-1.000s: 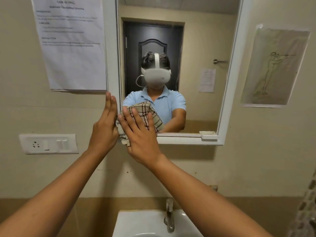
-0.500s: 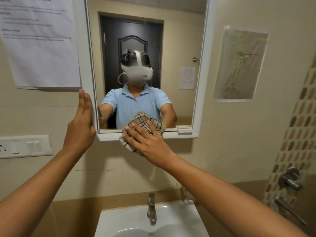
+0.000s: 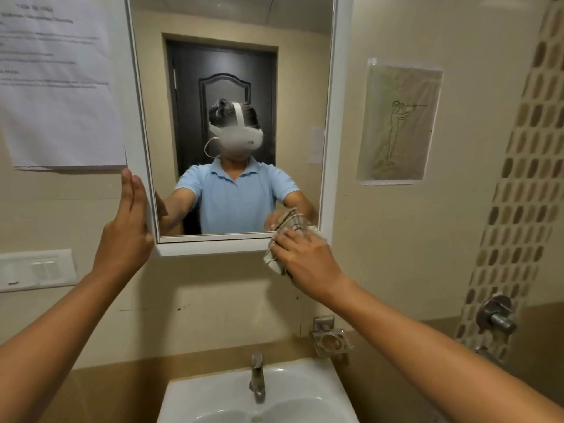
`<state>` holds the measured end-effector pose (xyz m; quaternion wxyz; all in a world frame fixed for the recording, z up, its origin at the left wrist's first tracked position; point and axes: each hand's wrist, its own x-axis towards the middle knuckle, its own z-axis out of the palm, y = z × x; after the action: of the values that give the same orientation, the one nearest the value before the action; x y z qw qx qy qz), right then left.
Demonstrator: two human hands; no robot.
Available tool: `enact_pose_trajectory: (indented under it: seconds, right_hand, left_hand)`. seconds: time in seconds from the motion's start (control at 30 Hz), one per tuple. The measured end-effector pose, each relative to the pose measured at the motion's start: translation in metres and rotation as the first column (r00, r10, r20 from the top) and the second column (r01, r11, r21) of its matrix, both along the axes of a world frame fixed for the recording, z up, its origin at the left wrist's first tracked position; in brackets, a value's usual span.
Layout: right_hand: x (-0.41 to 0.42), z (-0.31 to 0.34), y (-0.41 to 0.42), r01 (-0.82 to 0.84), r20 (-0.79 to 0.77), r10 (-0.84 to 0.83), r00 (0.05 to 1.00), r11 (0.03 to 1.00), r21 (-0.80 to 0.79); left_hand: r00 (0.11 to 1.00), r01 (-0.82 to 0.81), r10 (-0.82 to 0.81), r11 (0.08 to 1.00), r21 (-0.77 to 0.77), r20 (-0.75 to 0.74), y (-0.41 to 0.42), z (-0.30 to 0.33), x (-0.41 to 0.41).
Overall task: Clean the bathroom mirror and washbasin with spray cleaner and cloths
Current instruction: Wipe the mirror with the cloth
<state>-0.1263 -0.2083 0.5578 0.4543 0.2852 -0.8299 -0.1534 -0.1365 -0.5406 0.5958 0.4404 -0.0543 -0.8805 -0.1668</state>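
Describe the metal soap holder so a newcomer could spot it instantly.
Start at the white-framed wall mirror and drop to the white ceramic washbasin below it. On the beige wall just above the basin's right rear corner sits a small square chrome soap holder with a round opening. Unlike the upright chrome tap at the basin's centre, it is flat, wall-mounted and offset right.

Soft, dim, warm light fills the room. The mirror (image 3: 232,117) casts a shadow on the wall just below its frame. Near the mirror, the printed sheet (image 3: 58,83) is blurred and unreadable. Straight lines bow toward the edges.
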Motion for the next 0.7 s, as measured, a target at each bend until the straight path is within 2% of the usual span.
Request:
enact_pose_trajectory:
  seconds: [0.1,0.17,0.2,0.33,0.4,0.43,0.5,0.57,0.63,0.7]
  right_hand:
    - [0.011,0.027,0.038,-0.096,-0.182,0.069,0.981,0.985,-0.143]
    - [0.01,0.047,0.058,-0.091,-0.32,0.017,0.947,0.972,-0.218]
    - [0.005,0.053,0.064,-0.061,-0.338,-0.021,0.941,0.972,-0.229]
    - [-0.024,0.033,0.065,0.046,-0.184,-0.072,0.98,0.989,-0.142]
    - [-0.027,0.01,0.07,0.06,-0.116,-0.084,0.99,0.979,-0.194]
    - [-0.026,-0.003,0.071,0.044,-0.074,-0.067,0.995,0.959,-0.281]
    - [-0.021,-0.026,0.063,-0.009,0.013,0.02,1.0,0.826,-0.564]
    - [-0.017,-0.041,0.041,-0.038,0.027,0.1,0.995,0.589,-0.807]
    - [-0.016,-0.047,0.015,-0.037,0.008,0.128,0.992,0.346,-0.938]
    - [-0.013,-0.054,-0.008,-0.01,0.004,0.127,0.992,0.111,-0.994]
  left_hand:
    - [1.0,-0.002,0.002,1.0,0.007,-0.002,0.003,0.0,0.0]
    - [1.0,-0.007,0.007,1.0,0.011,-0.027,0.006,-0.001,-0.001]
    - [0.999,-0.004,0.005,1.0,0.021,-0.038,0.008,-0.001,-0.001]
    - [0.998,-0.011,0.013,0.999,0.042,-0.055,0.013,-0.003,0.0]
    - [0.998,-0.003,0.005,0.999,0.036,-0.056,0.012,-0.003,0.0]
    - [0.998,-0.005,0.006,1.0,0.027,-0.056,0.011,-0.002,0.0]
    - [0.999,-0.006,0.007,1.0,0.017,-0.052,0.01,-0.003,-0.001]
    - [0.999,0.004,-0.003,1.0,0.016,-0.053,0.009,-0.004,-0.001]
    - [0.998,0.012,-0.01,1.0,0.027,-0.057,0.01,-0.004,-0.001]
    - [0.998,0.027,-0.024,0.999,0.039,-0.065,0.011,-0.004,0.0]
